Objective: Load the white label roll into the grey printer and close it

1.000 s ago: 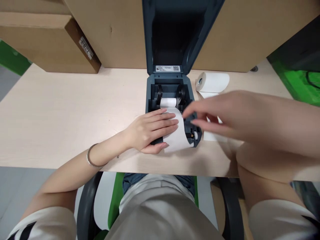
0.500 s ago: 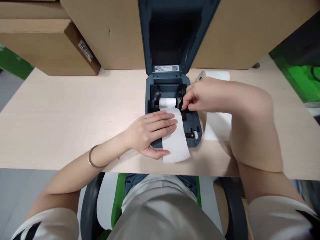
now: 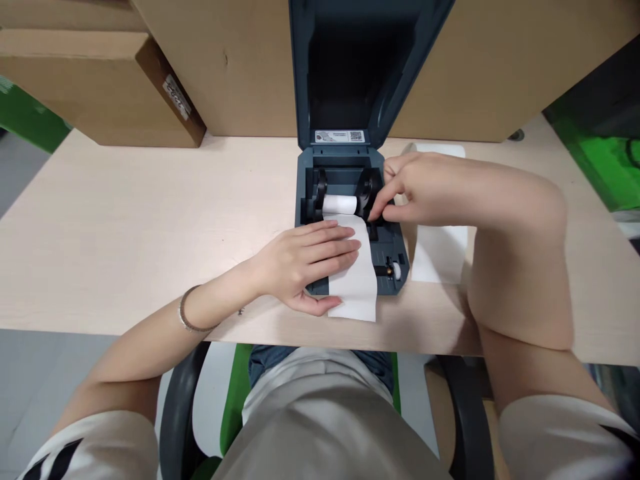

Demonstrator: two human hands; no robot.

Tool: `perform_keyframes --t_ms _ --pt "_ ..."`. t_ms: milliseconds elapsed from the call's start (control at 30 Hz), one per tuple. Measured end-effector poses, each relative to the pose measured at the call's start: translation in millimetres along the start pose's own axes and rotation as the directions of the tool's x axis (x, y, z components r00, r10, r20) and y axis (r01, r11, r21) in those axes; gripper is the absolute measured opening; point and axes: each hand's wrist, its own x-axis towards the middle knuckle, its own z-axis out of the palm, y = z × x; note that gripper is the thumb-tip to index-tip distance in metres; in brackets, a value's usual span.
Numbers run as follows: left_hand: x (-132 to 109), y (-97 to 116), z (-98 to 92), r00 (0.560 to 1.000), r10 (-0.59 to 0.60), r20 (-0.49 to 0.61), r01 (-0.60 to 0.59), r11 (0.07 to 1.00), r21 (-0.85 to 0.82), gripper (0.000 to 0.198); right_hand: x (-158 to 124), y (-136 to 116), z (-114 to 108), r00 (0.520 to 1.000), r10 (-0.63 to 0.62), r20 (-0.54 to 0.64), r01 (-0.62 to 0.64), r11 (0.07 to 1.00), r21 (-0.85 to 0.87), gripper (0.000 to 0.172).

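Observation:
A dark blue-grey label printer (image 3: 393,283) stands on the table with its lid (image 3: 300,80) raised. Inside it, a small white paper roll (image 3: 341,204) sits between two black roll holders. A strip of white paper (image 3: 357,293) runs from the roll toward me, past the printer's front edge. My left hand (image 3: 313,267) lies flat across that strip, fingers stretched out and thumb apart. At the printer's right side is my right hand (image 3: 403,190), its fingers bent and the tips at the right-hand roll holder (image 3: 369,183). Its grip there is partly hidden.
Behind my right wrist lies a larger white label roll (image 3: 445,149) with a loose length (image 3: 437,257) unrolled on the table. A cardboard box (image 3: 100,93) stands at the back left, and a big cardboard panel (image 3: 250,80) rises behind the printer.
The view has shifted slightly. My right hand's fingers have drawn a little outward at the right roll holder. The strip's free end now hangs straighter; my left hand stays on it.

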Motion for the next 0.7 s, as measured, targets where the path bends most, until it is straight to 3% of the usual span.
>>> perform_keyframes --t_ms 233,433,567,633,700 --pt "2 1 -0.6 1.000 0.015 -0.007 -0.015 1.000 0.018 0.055 1 0 -1 1.000 0.003 0.004 -0.003 1.000 0.001 0.033" --pt "1 -1 -0.4 1.000 0.029 0.006 -0.029 0.999 0.040 0.056 1 10 3 0.994 -0.110 0.001 0.109 0.991 0.075 0.035" --pt "1 2 -0.3 0.995 0.104 0.008 -0.104 0.982 0.159 0.052 -4 8 -6 0.991 -0.042 -0.129 0.057 0.992 0.114 0.028" --pt "2 4 0.8 0.972 0.235 -0.013 -0.223 0.938 0.265 0.042 -3 10 -9 0.935 0.043 -0.352 0.011 0.989 0.150 0.028" --pt "3 5 2.7 0.924 0.381 -0.031 -0.346 0.869 0.353 0.028 5 16 -9 0.790 0.146 -0.595 -0.018 0.976 0.216 0.039"
